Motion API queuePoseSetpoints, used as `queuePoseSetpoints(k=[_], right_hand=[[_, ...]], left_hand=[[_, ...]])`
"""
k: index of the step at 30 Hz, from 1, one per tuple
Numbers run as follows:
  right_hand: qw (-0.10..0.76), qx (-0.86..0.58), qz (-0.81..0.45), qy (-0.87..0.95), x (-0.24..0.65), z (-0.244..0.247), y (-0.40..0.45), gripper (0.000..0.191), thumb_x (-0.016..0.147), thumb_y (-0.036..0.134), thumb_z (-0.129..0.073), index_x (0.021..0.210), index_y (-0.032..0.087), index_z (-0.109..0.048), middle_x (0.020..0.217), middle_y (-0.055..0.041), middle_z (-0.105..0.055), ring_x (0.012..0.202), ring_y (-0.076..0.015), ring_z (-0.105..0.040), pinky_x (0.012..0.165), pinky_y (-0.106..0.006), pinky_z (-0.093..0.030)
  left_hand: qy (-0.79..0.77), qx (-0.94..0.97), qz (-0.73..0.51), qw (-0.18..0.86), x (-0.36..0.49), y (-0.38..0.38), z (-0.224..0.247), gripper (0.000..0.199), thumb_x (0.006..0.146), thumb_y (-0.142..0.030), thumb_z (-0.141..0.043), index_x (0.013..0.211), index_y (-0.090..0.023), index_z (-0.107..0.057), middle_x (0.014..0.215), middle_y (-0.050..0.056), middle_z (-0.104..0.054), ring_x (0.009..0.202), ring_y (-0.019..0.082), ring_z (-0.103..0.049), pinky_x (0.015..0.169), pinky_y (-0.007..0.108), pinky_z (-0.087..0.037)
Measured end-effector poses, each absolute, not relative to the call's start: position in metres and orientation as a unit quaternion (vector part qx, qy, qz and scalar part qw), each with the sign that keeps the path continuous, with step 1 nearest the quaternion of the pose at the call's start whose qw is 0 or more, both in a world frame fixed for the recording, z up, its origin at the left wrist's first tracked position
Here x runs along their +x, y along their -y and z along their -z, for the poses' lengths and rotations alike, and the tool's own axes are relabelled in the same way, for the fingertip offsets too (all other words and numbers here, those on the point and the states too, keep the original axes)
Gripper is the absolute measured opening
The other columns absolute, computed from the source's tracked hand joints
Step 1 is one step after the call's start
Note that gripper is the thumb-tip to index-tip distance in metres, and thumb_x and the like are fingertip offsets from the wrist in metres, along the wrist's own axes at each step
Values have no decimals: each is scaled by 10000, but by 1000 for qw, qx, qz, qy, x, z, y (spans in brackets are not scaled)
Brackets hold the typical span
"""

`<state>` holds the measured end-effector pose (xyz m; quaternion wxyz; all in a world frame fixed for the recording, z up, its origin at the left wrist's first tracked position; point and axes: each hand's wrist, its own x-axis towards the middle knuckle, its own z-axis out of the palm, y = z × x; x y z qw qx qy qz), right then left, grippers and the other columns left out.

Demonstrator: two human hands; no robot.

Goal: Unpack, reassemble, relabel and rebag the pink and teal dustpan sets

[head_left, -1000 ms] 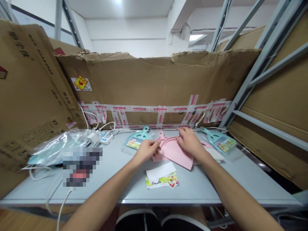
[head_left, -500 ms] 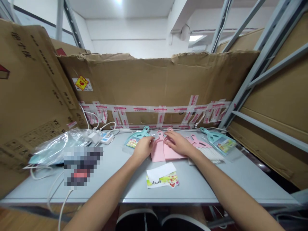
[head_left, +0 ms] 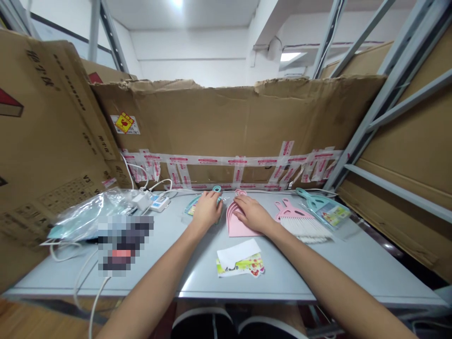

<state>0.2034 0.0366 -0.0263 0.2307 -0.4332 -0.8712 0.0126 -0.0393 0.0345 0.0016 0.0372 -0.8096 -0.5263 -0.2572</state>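
Two pink dustpans (head_left: 242,229) lie stacked on the grey table, one nested over the other. My right hand (head_left: 254,215) rests on the stack, its fingers bent over the dustpans' left side near the handles. My left hand (head_left: 207,211) is over a teal dustpan set (head_left: 192,205) in clear wrapping, fingers stretched toward its handle and partly hiding it. Two pink brushes (head_left: 293,211) with white bristles lie to the right of the stack. Beyond them is another wrapped teal dustpan set (head_left: 326,211). A printed card (head_left: 243,266), partly under a white paper (head_left: 238,251), lies nearer me.
Cardboard panels (head_left: 229,117) stand along the back and left. At the left lie a plastic-wrapped teal item (head_left: 92,214), a white power strip (head_left: 158,202), cables and a blurred-out dark object (head_left: 123,247). A metal shelf post (head_left: 374,117) rises on the right.
My left hand has left the pink dustpan and moved onto the teal set. The two pink dustpans, side by side and overlapping before, are now nested under my right hand.
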Motion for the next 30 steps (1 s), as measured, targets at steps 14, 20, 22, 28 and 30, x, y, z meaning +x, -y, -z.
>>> queuePoseSetpoints(k=[14, 20, 22, 28, 30], right_hand=[[341, -436, 8, 833, 218, 30, -45, 589, 1125, 338, -520, 1699, 202, -519, 1677, -191, -576, 1581, -363, -476, 1333, -619, -377], [407, -428, -71, 804, 226, 26, -41, 499, 1097, 350, -587, 1583, 238, -623, 1554, -161, -674, 1471, -330, -587, 1273, -564, -467], [442, -432, -132, 775, 224, 21, -38, 439, 1089, 387, -616, 1497, 238, -681, 1504, -156, -709, 1415, -314, -644, 1226, -533, -517], [520, -420, -392, 632, 203, -1, -26, 581, 986, 599, -749, 1430, 230, -679, 1403, -148, -782, 1248, -293, -765, 1054, -456, -638], [514, -386, -492, 587, 196, -5, -21, 658, 954, 635, -772, 1468, 246, -645, 1346, -133, -811, 1172, -293, -798, 970, -437, -670]], left_hand=[[701, -670, 234, -67, -102, -81, 12, 332, 1044, -311, -608, 1282, -146, -771, 1332, 246, -794, 1269, 390, -728, 1045, 449, -517], [664, -672, 317, -80, -110, -85, 2, 227, 993, -212, -599, 1075, -198, -810, 1156, 157, -856, 1099, 327, -785, 974, 410, -559], [650, -671, 349, -72, -111, -82, -6, 248, 1011, -242, -577, 1108, -201, -802, 1193, 146, -851, 1117, 312, -780, 1001, 404, -562], [557, -602, 552, -148, -93, -64, -24, 281, 973, -408, -662, 1065, -182, -801, 1096, 123, -848, 987, 281, -770, 958, 390, -580], [517, -594, 574, -224, -78, -58, -25, 323, 935, -470, -730, 1052, -180, -808, 1097, 122, -843, 1001, 280, -762, 948, 383, -586]])
